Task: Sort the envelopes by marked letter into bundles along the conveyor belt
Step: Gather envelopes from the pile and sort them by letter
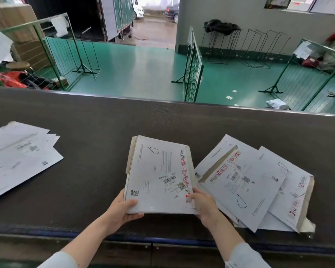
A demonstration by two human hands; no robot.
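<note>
A stack of white envelopes (pixel 157 175) sits in the middle of the dark conveyor belt (pixel 97 117); its top one bears a hand-drawn D. My left hand (pixel 124 208) grips the stack's near left corner, thumb on top. My right hand (pixel 202 206) grips its near right corner. To the right lies a loose fan of envelopes (pixel 259 186), also marked with a D, overlapping one another. At the far left a third pile of white envelopes (pixel 17 157) lies spread on the belt; its mark is not visible.
The belt's near edge has a blue rim (pixel 162 238). Beyond its far edge lie a green floor, green wire-mesh fences (pixel 192 66), wire racks, cardboard boxes (pixel 14 18) and a parked truck (pixel 116 14).
</note>
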